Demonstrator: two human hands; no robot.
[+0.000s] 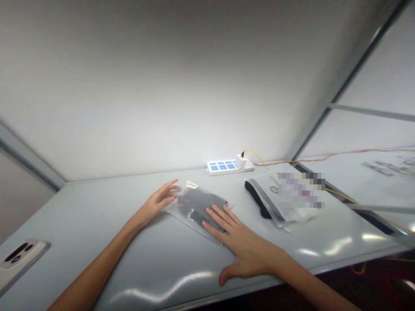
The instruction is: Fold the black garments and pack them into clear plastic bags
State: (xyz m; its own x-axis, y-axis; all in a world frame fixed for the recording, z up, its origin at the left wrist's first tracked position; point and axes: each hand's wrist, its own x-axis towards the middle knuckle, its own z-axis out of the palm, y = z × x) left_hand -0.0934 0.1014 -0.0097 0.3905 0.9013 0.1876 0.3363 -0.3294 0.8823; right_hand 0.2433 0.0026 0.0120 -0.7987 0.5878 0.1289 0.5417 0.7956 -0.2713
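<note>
A flat, dark item in a clear plastic bag lies on the grey table, with a white label at its top edge and a printed patch near its middle. My right hand rests spread on the bag's right part, thumb stretched out over the table. At the bag's left edge is my left hand, its fingers apart and nothing gripped in them. Whether its fingertips touch the plastic I cannot tell.
A white power strip with a plugged-in adapter sits against the back wall. Another plastic bag with a black item lies to the right. A white phone lies at the left. Cables and metal frame bars run along the right.
</note>
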